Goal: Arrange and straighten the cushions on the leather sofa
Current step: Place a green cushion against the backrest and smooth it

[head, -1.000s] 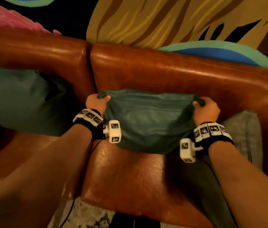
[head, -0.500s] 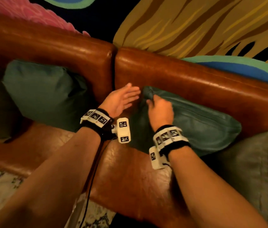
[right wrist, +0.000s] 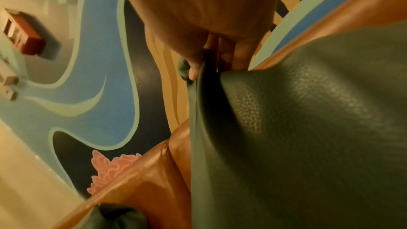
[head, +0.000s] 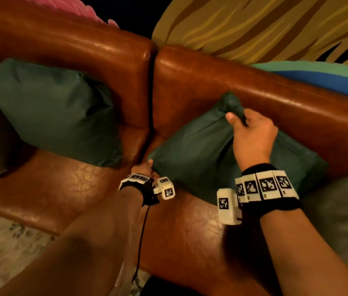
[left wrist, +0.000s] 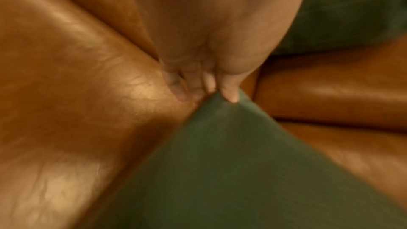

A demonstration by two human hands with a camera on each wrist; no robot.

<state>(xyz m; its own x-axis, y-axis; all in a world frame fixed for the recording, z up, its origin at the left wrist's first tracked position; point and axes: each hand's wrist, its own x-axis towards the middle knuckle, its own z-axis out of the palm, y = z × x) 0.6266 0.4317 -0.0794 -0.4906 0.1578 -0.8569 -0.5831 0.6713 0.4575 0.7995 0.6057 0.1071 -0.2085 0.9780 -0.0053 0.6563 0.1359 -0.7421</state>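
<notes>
My right hand (head: pixel 252 135) is closed on the top corner of the green cushion (head: pixel 198 154), fabric bunched between thumb and fingers (right wrist: pixel 193 74), pulling that corner up toward the backrest. My left hand (head: pixel 145 167) is down at the cushion's near-left corner; the left wrist view shows my fingertips (left wrist: pixel 230 93) pinching the point of the corner where it meets the seat. So both hands grip the same cushion, at opposite corners, and it sits tilted — one corner high, one low — on the right-hand seat of the leather sofa (head: pixel 190 231), leaning on the back.

I judge this to be the squaring-up step for this cushion: it is placed but not yet straight. The next move calls for stretching the cover taut between my two hands, turning the cushion until its top edge runs level with the backrest, then letting go of both corners so it stands by itself. The cover looks soft and slack, so it may slump once I release it.

To the left, a second green cushion (head: pixel 55 112) leans against the other backrest, well apart from mine. A grey cushion (head: pixel 339 221) lies just right of the one I hold. The brown leather is glossy and creased. Behind the sofa is a painted mural (head: pixel 264 26); a pale patterned rug (head: pixel 8 242) shows at near left.
</notes>
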